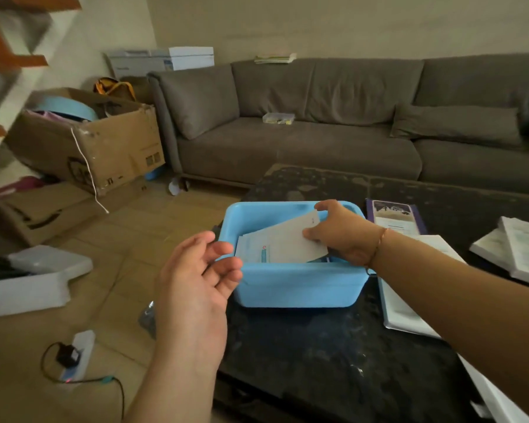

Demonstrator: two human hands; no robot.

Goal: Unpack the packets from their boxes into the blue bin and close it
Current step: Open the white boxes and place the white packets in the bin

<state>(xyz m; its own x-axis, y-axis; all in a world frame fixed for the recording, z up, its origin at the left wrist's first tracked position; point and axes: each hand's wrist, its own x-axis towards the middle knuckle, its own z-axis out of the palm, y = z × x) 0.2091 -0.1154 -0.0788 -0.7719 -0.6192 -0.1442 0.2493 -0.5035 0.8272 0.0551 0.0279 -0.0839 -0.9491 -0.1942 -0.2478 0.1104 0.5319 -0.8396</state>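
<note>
The blue bin (297,285) stands open on the left part of a dark table (333,355). White packets (284,242) lean inside it, tilted up toward the right. My right hand (339,233) reaches into the bin from the right and grips the upper right edge of the top packet. My left hand (196,270) hovers just left of the bin's near left corner, palm turned up, fingers apart, holding nothing. No lid for the bin is clearly in view.
White boxes and papers (513,248) lie on the table's right side beside a purple booklet (394,216). A grey sofa (318,132) runs behind. Cardboard boxes (89,141), a white case (34,276) and a power strip (77,355) with cables sit on the floor at left.
</note>
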